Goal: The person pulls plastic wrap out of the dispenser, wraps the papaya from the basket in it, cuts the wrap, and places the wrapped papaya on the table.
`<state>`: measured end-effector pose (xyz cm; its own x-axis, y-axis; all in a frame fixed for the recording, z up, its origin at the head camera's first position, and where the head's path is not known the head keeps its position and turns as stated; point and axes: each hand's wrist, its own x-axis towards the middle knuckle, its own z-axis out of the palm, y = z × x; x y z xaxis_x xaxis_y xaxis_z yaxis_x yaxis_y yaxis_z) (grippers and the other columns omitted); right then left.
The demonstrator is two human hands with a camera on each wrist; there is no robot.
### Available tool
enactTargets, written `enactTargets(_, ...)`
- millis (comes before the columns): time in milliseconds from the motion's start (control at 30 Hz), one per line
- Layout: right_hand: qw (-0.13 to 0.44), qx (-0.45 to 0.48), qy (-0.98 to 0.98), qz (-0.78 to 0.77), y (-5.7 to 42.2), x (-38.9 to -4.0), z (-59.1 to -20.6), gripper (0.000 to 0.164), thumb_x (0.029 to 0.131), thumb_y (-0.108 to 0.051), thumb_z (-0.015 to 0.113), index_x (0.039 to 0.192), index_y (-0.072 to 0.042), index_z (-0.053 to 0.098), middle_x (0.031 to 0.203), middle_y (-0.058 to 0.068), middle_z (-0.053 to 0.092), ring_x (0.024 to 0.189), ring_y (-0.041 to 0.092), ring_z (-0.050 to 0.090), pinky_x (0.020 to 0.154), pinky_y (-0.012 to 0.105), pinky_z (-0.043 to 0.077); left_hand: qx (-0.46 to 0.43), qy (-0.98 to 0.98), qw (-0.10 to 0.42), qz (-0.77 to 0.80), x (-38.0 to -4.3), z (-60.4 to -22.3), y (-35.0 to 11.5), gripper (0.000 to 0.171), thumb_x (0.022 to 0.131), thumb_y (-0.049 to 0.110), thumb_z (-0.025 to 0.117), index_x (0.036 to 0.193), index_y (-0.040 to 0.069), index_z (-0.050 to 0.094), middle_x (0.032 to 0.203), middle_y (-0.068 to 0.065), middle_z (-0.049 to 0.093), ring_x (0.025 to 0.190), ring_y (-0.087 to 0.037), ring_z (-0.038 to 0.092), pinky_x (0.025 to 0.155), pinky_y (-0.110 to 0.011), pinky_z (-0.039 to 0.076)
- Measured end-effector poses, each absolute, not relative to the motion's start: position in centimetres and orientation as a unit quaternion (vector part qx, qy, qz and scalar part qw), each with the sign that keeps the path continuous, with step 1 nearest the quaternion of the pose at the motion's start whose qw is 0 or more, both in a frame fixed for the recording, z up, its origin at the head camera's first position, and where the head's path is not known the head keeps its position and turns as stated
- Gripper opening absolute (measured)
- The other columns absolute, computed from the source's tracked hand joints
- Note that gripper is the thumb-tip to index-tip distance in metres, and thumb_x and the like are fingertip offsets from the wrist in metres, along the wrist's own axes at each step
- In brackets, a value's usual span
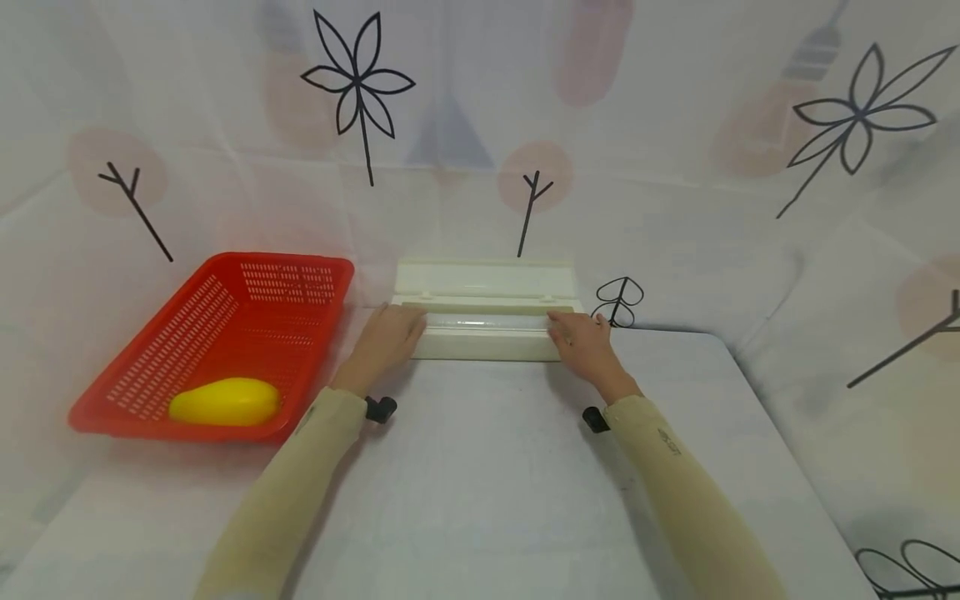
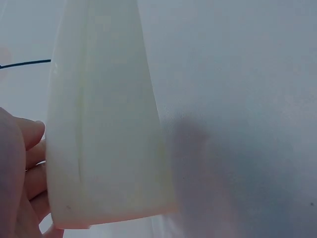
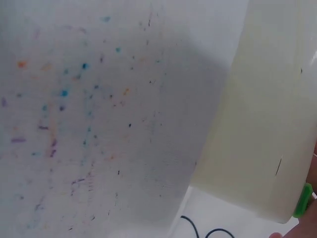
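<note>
A cream cling film dispenser point(image 1: 487, 347) lies at the back of the table with its lid point(image 1: 487, 279) raised. A roll of clear film shows inside it. My left hand point(image 1: 387, 342) grips the dispenser's left end; in the left wrist view its bent fingers point(image 2: 35, 181) lie along the box's side. At the opposite end, my right hand point(image 1: 587, 346) holds the box, its fingertips over the top edge. A small green part point(image 3: 303, 201) sticks out beside that hand in the right wrist view. Most of the right hand is outside that view.
Left of the dispenser stands a red plastic basket point(image 1: 315, 333) with a yellow papaya-shaped fruit point(image 1: 225, 402) in it. White cloth covers the table point(image 1: 480, 483). A patterned curtain point(image 1: 465, 100) hangs close behind, and the table's right edge curves near the right arm.
</note>
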<state>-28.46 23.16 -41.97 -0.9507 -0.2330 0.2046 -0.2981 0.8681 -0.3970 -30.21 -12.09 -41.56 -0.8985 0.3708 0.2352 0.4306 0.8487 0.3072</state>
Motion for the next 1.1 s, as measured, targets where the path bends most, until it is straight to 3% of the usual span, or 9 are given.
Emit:
enactTargets(100, 0.065, 0.132, -0.963, 0.225, 23.1, -29.0, -41.8, 0.044, 0.107, -0.027, 0.044, 0.144, -0.005, 0.051, 0.141, 0.019, 0.054, 0.133, 0.039, 0.043, 0.114, 0.067, 0.004, -0.203, -0.956, 0.091, -0.193, -30.9, -41.8, -12.0, 0.035, 0.106, 0.025, 0.045, 0.128, 0.003, 0.063, 0.119, -0.015, 0.067, 0.116, -0.035, 0.057, 0.113, -0.05, 0.03)
enactTargets(233, 0.057, 0.118, -0.966, 0.224, 23.1, -29.6, -41.4, 0.043, 0.106, -0.029, 0.046, 0.14, -0.005, 0.055, 0.137, 0.022, 0.056, 0.132, 0.042, 0.045, 0.113, 0.067, 0.009, -0.186, -0.955, 0.105, -0.207, -31.7, -41.8, -11.7, 0.03, 0.105, 0.024, 0.049, 0.12, 0.004, 0.066, 0.104, -0.014, 0.07, 0.098, -0.033, 0.062, 0.095, -0.046, 0.047)
enactTargets(433, 0.065, 0.09, -0.97, 0.215, 22.7, -30.4, -40.9, 0.036, 0.103, -0.028, 0.052, 0.128, -0.007, 0.066, 0.129, 0.019, 0.063, 0.124, 0.044, 0.051, 0.106, 0.06, 0.032, -0.156, -0.952, 0.137, -0.226, -32.2, -41.8, -11.6, 0.023, 0.101, 0.021, 0.056, 0.116, 0.008, 0.069, 0.104, -0.012, 0.072, 0.093, -0.03, 0.067, 0.084, -0.045, 0.052)
enactTargets(700, 0.083, 0.055, -0.965, 0.241, 22.4, -30.3, -41.1, 0.035, 0.104, -0.027, 0.054, 0.125, -0.004, 0.068, 0.124, 0.018, 0.066, 0.124, 0.04, 0.053, 0.109, 0.054, 0.035, -0.135, -0.945, 0.139, -0.262, -32.2, -42.0, -11.6, 0.021, 0.101, 0.025, 0.059, 0.113, 0.011, 0.07, 0.104, -0.01, 0.073, 0.094, -0.03, 0.066, 0.085, -0.045, 0.051)
enactTargets(867, 0.109, 0.066, -0.957, 0.261, 22.6, -30.0, -41.4, 0.033, 0.103, -0.026, 0.056, 0.122, -0.004, 0.07, 0.115, 0.017, 0.07, 0.101, 0.034, 0.063, 0.091, 0.05, 0.048, -0.113, -0.941, 0.117, -0.295, -31.7, -41.5, -11.7, 0.021, 0.101, 0.027, 0.06, 0.114, 0.014, 0.071, 0.111, -0.008, 0.072, 0.103, -0.031, 0.065, 0.092, -0.047, 0.049)
enactTargets(1033, 0.126, 0.07, -0.946, 0.289, 23.0, -29.7, -41.4, 0.032, 0.103, -0.027, 0.057, 0.121, -0.005, 0.071, 0.097, 0.014, 0.072, 0.073, 0.027, 0.054, 0.071, 0.043, 0.045, -0.101, -0.937, 0.114, -0.316, -31.5, -41.2, -11.9, 0.022, 0.101, 0.024, 0.06, 0.118, 0.016, 0.071, 0.118, -0.007, 0.071, 0.111, -0.031, 0.063, 0.1, -0.047, 0.046)
enactTargets(1100, 0.141, 0.075, -0.942, 0.294, 23.1, -29.6, -41.4, 0.032, 0.102, -0.028, 0.058, 0.12, -0.005, 0.072, 0.085, 0.012, 0.07, 0.065, 0.024, 0.049, 0.075, 0.043, 0.046, -0.1, -0.934, 0.118, -0.321, -31.5, -41.1, -12.0, 0.022, 0.101, 0.025, 0.06, 0.118, 0.016, 0.071, 0.118, -0.007, 0.071, 0.112, -0.03, 0.063, 0.101, -0.046, 0.045)
